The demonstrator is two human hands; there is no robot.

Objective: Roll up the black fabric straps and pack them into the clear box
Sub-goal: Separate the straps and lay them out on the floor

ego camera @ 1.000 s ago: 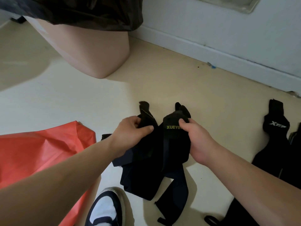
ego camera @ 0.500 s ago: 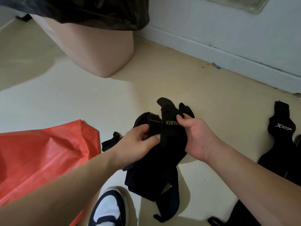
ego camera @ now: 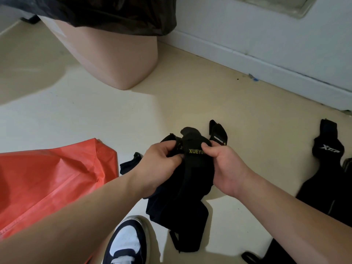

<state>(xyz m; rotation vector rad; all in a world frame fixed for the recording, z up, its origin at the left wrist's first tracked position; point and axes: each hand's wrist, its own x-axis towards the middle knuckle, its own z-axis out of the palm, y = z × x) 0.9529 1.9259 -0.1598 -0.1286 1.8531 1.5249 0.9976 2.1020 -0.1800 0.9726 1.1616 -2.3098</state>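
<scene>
Head view: both hands meet just below the centre of the frame, over the floor (ego camera: pixel 190 103). The left hand (ego camera: pixel 162 162) is closed on the near-left part of a bundle of black fabric straps (ego camera: pixel 192 174), thumb and fingers pinching the top fold. The right hand (ego camera: pixel 226 166) is closed on the same bundle from its 3 o'clock side, thumb pressed just beside the yellow lettering. The bundle's long axis runs from 12 to 6 o'clock: the gripped end is up by the fingers, and the loose tails hang down towards a black-and-white shoe (ego camera: pixel 127 242). Both hands are equally near, so rolling probably starts at the top end and works down the hanging length.

More black straps (ego camera: pixel 327 155) lie on the floor at 3 o'clock, well apart. A red bag (ego camera: pixel 47 183) lies at 9 o'clock. The clear box is not in view.
</scene>
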